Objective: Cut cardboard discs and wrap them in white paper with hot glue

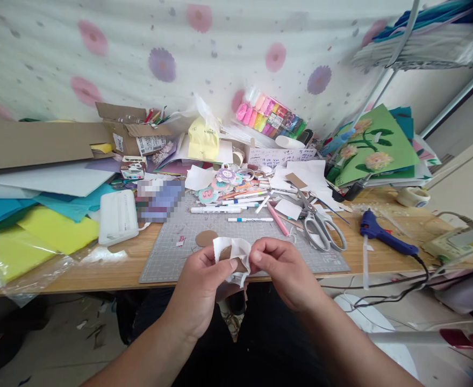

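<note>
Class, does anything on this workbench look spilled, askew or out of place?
Yes: loose pens lie scattered among paper scraps on the mat, as if tipped out. Clear plastic droops over the front edge of the table.

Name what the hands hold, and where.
A creased white sheet: the left hand pinches its left side; the right hand is at its right edge, its grip unclear.

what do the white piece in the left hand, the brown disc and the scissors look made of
White piece: matt paper or perhaps cloth, given its soft creases. Brown disc: probably cardboard, flat and dull tan. Scissors: smooth, even grey handles suggest plastic; the blades look like metal, thin and grey.
</note>
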Demonstrator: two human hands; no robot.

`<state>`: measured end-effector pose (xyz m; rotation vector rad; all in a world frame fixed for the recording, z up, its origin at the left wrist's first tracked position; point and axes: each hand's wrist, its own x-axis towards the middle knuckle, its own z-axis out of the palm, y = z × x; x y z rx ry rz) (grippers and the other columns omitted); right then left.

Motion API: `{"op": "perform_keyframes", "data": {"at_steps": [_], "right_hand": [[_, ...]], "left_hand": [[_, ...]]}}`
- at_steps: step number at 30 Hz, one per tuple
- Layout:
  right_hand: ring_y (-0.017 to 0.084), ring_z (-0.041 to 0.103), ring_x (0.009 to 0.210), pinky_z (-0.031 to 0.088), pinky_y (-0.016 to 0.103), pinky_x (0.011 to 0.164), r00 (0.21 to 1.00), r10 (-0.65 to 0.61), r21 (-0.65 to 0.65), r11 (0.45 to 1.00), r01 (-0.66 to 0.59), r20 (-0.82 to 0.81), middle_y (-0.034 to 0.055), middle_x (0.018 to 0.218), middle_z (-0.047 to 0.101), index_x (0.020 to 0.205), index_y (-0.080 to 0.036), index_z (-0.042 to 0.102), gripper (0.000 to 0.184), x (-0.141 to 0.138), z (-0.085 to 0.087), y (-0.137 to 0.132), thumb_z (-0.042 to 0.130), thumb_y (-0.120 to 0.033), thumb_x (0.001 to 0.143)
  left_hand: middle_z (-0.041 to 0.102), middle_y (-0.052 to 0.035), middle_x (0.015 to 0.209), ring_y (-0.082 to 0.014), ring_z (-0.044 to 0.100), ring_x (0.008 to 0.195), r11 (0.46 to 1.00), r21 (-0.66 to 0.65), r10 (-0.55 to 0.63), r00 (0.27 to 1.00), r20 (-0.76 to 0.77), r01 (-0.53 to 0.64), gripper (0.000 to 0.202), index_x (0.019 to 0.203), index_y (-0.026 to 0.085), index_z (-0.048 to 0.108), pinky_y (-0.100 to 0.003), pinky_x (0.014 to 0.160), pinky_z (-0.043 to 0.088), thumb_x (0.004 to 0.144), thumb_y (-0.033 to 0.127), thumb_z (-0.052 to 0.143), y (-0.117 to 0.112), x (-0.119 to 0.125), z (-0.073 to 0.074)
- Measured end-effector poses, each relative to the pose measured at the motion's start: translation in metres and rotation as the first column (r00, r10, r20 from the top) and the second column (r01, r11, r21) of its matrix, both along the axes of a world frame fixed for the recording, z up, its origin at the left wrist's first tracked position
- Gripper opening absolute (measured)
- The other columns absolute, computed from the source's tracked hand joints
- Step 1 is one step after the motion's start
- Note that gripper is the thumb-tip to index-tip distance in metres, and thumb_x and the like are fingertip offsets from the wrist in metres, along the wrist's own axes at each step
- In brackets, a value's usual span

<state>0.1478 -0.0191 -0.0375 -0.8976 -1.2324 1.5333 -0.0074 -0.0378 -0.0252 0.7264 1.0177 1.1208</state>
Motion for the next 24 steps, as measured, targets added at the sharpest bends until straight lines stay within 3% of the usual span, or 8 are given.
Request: {"op": "perform_keyframes", "data": {"at_steps": [3,7,12,15,17,18,20,24], "right_hand": [[0.014,0.057,0.061,0.045,0.027,0.062,0.992,0.056,-0.059,0.996,-0.062,-0.111,0.0009,0.064,0.063,0.075,-0.016,0.07,0.025,0.003,-0.005,0.0,0.068,-0.041,0.079],[0.012,0.057,0.057,0.045,0.025,0.059,0.991,0.033,-0.093,0.995,-0.046,-0.133,-0.0014,0.063,0.064,0.075,-0.018,0.067,0.018,-0.001,-0.01,0.0,0.079,-0.031,0.07],[0.013,0.056,0.056,0.045,0.024,0.054,0.985,-0.147,0.11,0.985,0.137,0.089,-0.0015,0.063,0.062,0.072,-0.019,0.063,0.013,-0.012,-0.009,-0.003,0.073,-0.027,0.073],[0.015,0.06,0.058,0.048,0.027,0.056,0.867,-0.407,0.415,0.869,0.27,0.288,0.0007,0.065,0.064,0.074,-0.02,0.063,0.003,-0.018,-0.009,-0.01,0.065,-0.021,0.076],[0.016,0.061,0.061,0.048,0.029,0.06,0.778,-0.526,0.586,0.768,0.26,0.344,0.002,0.067,0.065,0.078,-0.02,0.065,0.005,-0.02,-0.01,-0.014,0.061,-0.018,0.078],[0.017,0.061,0.062,0.049,0.029,0.061,0.766,-0.54,0.623,0.744,0.241,0.349,0.0025,0.069,0.066,0.081,-0.02,0.066,0.007,-0.02,-0.012,-0.016,0.06,-0.017,0.08],[0.016,0.062,0.064,0.049,0.028,0.062,0.819,-0.478,0.588,0.777,0.226,0.317,0.0029,0.071,0.067,0.089,-0.02,0.067,0.011,-0.021,-0.014,-0.017,0.057,-0.02,0.085],[0.015,0.062,0.067,0.051,0.026,0.062,0.954,-0.281,0.339,0.913,0.23,0.11,0.0006,0.074,0.066,0.094,-0.022,0.065,0.01,-0.022,-0.019,-0.014,0.059,-0.024,0.086]], "left_hand": [[0.067,0.0013,0.065,-0.013,0.062,0.062,0.998,-0.017,-0.053,0.992,0.116,0.055,0.004,0.075,0.019,0.068,-0.024,0.062,0.048,0.071,0.018,0.068,0.001,-0.003,-0.001],[0.067,0.0022,0.065,-0.0111,0.062,0.062,0.998,-0.02,-0.06,0.983,0.172,0.064,0.004,0.075,0.019,0.068,-0.021,0.061,0.047,0.073,0.016,0.066,0.003,-0.002,-0.002],[0.067,0.0031,0.068,-0.0092,0.062,0.064,0.999,-0.042,-0.005,0.983,0.182,0.012,0.003,0.078,0.019,0.067,-0.02,0.064,0.047,0.077,0.016,0.065,0.003,0.002,-0.005],[0.066,0.0034,0.067,-0.0086,0.061,0.063,0.998,-0.053,0.032,0.98,0.194,-0.022,0.002,0.077,0.018,0.065,-0.019,0.063,0.047,0.077,0.016,0.066,0.002,0.004,-0.006],[0.066,0.003,0.067,-0.009,0.062,0.063,0.998,-0.055,0.049,0.977,0.206,-0.038,0.003,0.077,0.017,0.064,-0.02,0.064,0.047,0.076,0.017,0.067,0.001,0.005,-0.006],[0.066,0.0026,0.068,-0.0095,0.062,0.063,0.997,-0.054,0.056,0.977,0.207,-0.046,0.003,0.077,0.017,0.064,-0.021,0.065,0.048,0.076,0.017,0.067,0.001,0.004,-0.006],[0.067,0.0017,0.069,-0.0104,0.062,0.063,0.997,-0.051,0.069,0.977,0.2,-0.059,0.003,0.078,0.017,0.065,-0.023,0.066,0.049,0.077,0.018,0.066,0.001,0.004,-0.006],[0.066,0.0014,0.068,-0.0096,0.061,0.062,0.996,-0.031,0.094,0.976,0.197,-0.089,0.002,0.077,0.016,0.066,-0.021,0.063,0.048,0.075,0.017,0.066,0.002,0.005,-0.006]]}}
